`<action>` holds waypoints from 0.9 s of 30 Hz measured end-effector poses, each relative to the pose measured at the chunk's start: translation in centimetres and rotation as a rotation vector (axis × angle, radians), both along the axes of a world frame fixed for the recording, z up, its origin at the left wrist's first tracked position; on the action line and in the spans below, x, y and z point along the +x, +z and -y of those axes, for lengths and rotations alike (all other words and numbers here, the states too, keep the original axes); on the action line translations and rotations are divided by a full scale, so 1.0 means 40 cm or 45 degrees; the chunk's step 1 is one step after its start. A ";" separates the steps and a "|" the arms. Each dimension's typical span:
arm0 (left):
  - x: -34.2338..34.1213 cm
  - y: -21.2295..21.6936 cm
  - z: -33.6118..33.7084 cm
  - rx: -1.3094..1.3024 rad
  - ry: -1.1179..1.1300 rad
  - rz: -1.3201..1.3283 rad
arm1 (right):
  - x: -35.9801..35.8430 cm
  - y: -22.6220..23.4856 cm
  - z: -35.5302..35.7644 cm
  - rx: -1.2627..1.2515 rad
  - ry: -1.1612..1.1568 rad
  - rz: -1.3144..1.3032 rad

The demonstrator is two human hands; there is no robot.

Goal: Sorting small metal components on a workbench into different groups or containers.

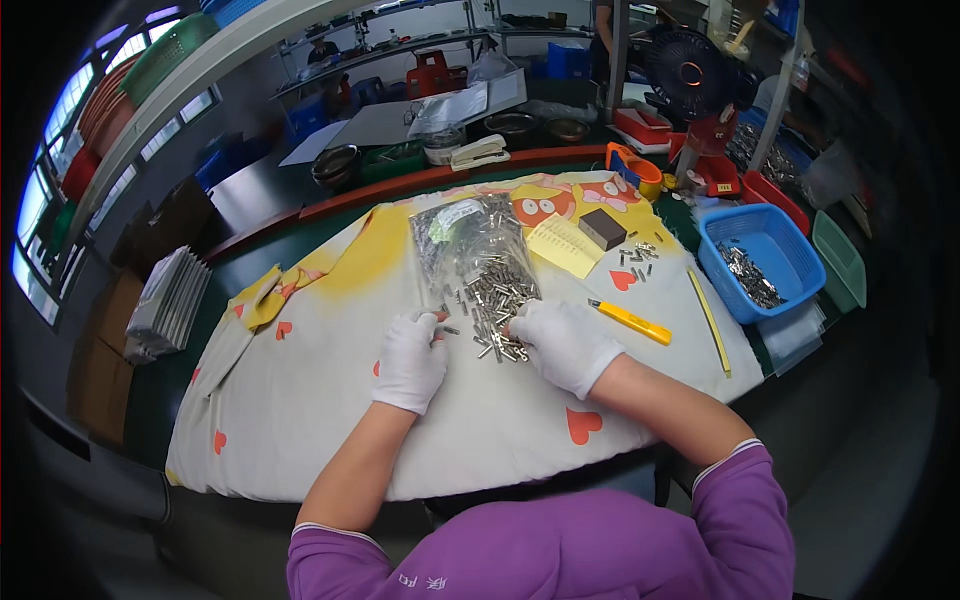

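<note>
Both my hands wear white gloves and rest on a white cloth with red hearts [300,400]. A clear plastic bag [470,245] of small metal parts lies ahead of them, its open end toward me. Several loose metal parts [495,320] spill out between my hands. My left hand [410,360] pinches the bag's near left corner. Fingers curled, my right hand [565,345] sits on the loose parts at the pile's right edge.
A yellow utility knife [630,320] and a yellow ruler [710,320] lie to the right. A blue basket [765,260] with metal parts, a yellow paper note [565,245], a dark block [603,228] and scattered parts [635,258] sit further right. Stacked grey sheets [165,305] lie left.
</note>
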State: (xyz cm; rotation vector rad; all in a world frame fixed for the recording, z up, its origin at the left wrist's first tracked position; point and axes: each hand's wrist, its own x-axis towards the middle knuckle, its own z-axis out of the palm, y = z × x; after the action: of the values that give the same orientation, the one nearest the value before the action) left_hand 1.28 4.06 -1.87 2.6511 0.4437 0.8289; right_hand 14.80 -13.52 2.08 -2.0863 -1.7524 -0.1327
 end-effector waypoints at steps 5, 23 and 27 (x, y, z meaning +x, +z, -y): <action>-0.003 -0.005 -0.015 0.056 0.034 -0.081 | 0.015 -0.028 -0.187 -0.158 -0.106 0.278; 0.014 -0.003 -0.002 -0.019 0.159 -0.129 | 0.180 -0.030 -0.495 -0.237 -0.445 0.077; 0.011 -0.001 0.004 -0.031 0.152 -0.146 | 0.198 -0.085 -0.477 -0.032 -0.343 0.059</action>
State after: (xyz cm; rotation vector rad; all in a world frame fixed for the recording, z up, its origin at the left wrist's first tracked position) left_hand 1.71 3.90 -1.91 2.6803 0.6421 0.7024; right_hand 22.71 5.57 -1.34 -2.3465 -1.4966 -0.2388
